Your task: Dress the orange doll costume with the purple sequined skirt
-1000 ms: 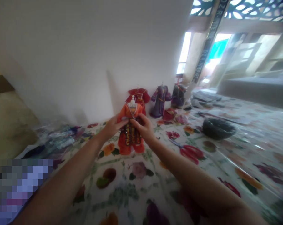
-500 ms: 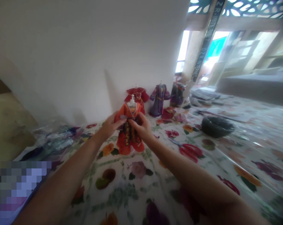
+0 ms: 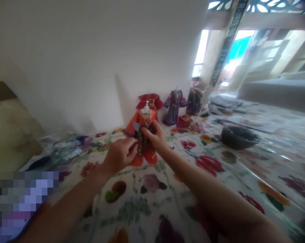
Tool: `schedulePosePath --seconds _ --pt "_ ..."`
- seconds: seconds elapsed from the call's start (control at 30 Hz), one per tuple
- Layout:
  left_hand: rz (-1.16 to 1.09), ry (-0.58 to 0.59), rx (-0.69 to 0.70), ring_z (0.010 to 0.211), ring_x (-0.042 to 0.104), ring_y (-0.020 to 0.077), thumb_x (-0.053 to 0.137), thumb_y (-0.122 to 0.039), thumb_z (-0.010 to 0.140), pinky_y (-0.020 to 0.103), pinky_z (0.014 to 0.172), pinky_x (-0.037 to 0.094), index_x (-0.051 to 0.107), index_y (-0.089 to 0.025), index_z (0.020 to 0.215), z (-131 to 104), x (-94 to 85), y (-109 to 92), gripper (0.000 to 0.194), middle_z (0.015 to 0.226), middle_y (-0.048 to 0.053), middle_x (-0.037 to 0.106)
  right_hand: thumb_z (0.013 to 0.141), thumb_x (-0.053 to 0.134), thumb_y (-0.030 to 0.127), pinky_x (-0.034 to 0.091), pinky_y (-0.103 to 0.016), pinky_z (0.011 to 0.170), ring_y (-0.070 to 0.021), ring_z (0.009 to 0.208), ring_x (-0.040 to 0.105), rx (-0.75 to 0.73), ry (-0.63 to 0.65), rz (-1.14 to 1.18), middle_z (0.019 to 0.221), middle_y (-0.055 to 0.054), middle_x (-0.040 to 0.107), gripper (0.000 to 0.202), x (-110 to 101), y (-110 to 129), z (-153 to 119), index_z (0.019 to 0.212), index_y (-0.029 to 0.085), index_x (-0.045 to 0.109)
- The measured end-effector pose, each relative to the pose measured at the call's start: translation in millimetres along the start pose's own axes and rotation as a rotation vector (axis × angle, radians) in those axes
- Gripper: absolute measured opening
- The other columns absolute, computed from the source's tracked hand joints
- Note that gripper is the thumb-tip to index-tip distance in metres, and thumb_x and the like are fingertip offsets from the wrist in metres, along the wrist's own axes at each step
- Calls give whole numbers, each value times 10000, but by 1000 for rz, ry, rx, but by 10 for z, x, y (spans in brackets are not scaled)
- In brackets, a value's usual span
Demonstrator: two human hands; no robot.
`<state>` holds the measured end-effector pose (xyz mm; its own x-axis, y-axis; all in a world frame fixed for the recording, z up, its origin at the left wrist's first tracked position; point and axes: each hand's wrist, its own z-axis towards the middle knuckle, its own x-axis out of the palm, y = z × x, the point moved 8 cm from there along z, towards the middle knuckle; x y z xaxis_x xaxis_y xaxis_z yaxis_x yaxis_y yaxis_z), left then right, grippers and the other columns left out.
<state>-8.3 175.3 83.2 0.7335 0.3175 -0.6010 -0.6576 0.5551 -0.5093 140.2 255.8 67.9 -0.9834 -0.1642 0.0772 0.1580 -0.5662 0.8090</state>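
Note:
A small orange doll costume (image 3: 144,118) with a beaded V-neck and a dark patterned front panel stands upright on a form with a white knob at its neck. My right hand (image 3: 156,136) grips its waist from the right, thumb across the front. Low on the left side, my left hand (image 3: 120,153) has its fingers closed at the edge of the dark panel; the fingertips are partly hidden. A pale flat patch (image 3: 136,126) shows at the costume's waist; its kind is unclear. Behind stands a red doll costume (image 3: 152,98), with a purple doll costume (image 3: 174,106) to its right.
Red-handled scissors (image 3: 209,164) lie right of my right forearm. Beyond them sits a dark bowl-like thing (image 3: 239,137) on the flowered tablecloth (image 3: 137,209). Clear plastic and cloth scraps (image 3: 68,148) lie at left. A pale wall (image 3: 91,67) rises behind the costumes.
My left hand has moved from the costume's left sleeve down to the lower front panel, and the orange sleeve now hangs out uncovered. My right hand stays at the waist. The view has shifted slightly.

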Motion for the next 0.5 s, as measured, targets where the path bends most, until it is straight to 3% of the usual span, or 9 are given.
schedulePosePath --seconds 0.17,0.3,0.4,0.5 --pt "-97 -151 -226 512 447 159 717 -244 745 266 590 329 672 -246 1214 17 -97 239 471 554 -40 534 798 688 372 463 -284 701 -168 759 564 -6 7 -13 858 -10 637 260 25 28 -18 983 209 603" --pt "-295 -173 -290 627 539 146 668 -294 814 250 626 410 531 -235 1361 153 -115 266 567 712 -21 617 794 681 384 468 -293 698 -175 761 569 25 12 5 870 -15 639 262 45 9 -26 974 218 588" --pt "-412 -169 -324 830 624 169 624 -347 863 246 672 470 549 -245 1278 239 -78 233 435 968 41 671 799 675 370 470 -299 706 -172 753 565 7 7 -8 863 -14 638 241 44 37 -29 967 219 591" --pt "-388 -175 -303 879 631 179 634 -359 866 240 664 483 600 -228 1089 319 -87 138 261 1042 59 665 796 677 367 469 -303 712 -171 746 560 -9 -5 -50 842 -9 635 226 30 63 -30 946 219 594"
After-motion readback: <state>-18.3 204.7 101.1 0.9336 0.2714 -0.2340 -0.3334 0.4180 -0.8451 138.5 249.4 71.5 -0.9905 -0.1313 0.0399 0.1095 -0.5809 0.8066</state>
